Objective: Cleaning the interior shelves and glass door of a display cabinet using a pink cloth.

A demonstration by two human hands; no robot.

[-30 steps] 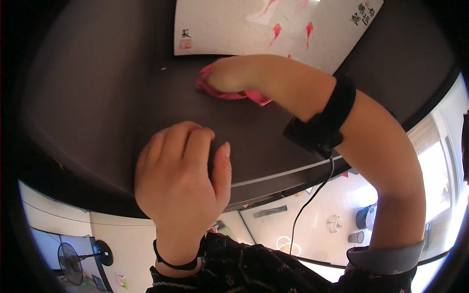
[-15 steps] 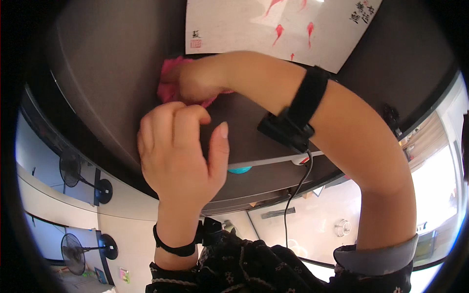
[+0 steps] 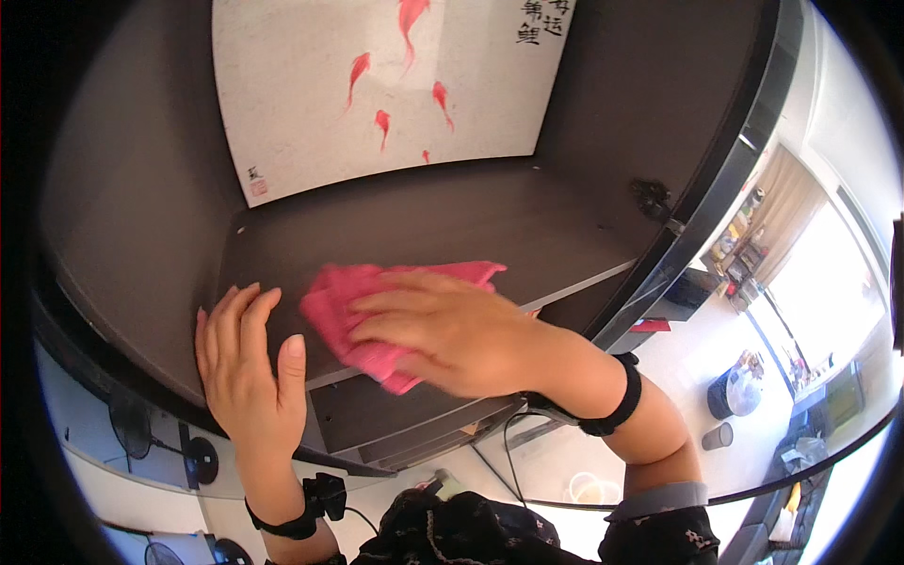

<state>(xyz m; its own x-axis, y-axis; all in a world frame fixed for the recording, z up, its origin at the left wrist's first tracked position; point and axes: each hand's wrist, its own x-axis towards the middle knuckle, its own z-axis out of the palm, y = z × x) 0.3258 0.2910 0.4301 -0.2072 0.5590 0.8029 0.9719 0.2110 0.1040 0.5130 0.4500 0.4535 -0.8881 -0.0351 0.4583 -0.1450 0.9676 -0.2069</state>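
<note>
Under my right hand (image 3: 452, 334) a pink cloth (image 3: 344, 315) is pressed against the dark brown shelf (image 3: 452, 221) of a cabinet, close to its front edge. The fingers lie spread over the cloth, and its crumpled edges stick out beyond them to the left and far side. My left hand (image 3: 250, 367) rests open at the left side wall of the cabinet, fingers pointing away from me and thumb apart. Nothing is in it. Black straps with small devices sit on both wrists.
A white panel painted with red fish (image 3: 395, 104) stands at the back of the shelf. Lower shelves (image 3: 377, 414) lie below. At the right are the cabinet's dark side edge and a black hinge (image 3: 652, 198). A grey bin (image 3: 718, 436) stands on the pale floor.
My right hand has drawn the pink cloth from the back left corner toward the shelf's front and middle. The view has shifted, and more of the shelf and right side shows.
</note>
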